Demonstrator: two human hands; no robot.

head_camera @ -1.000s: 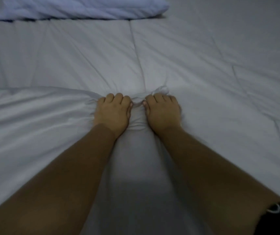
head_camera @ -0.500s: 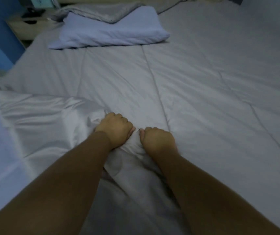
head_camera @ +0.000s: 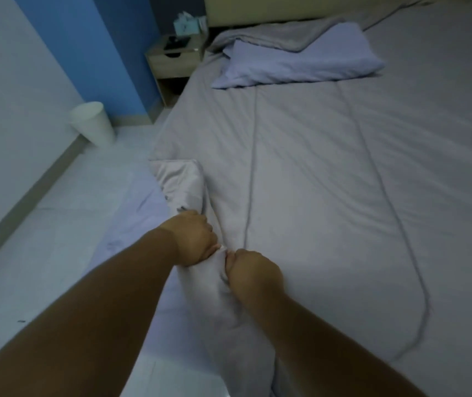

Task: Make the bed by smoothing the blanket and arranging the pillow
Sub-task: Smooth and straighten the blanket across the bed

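Both fists clenched on blanket [head_camera: 329, 181] edge, bunched, creased.

Single head-worn wide-angle view, looking forward and steeply down from the foot end of the bed [head_camera: 343, 181] toward its headboard [head_camera: 272, 10]. Both forearms enter from the bottom edge, close to the lens; the left hand [head_camera: 193, 237] and right hand [head_camera: 253, 272] lie near frame centre. The pillow [head_camera: 300, 64], nightstand [head_camera: 174, 57] and bin [head_camera: 93, 123] sit far off, toward the top and left. Straight edges bow near the borders.
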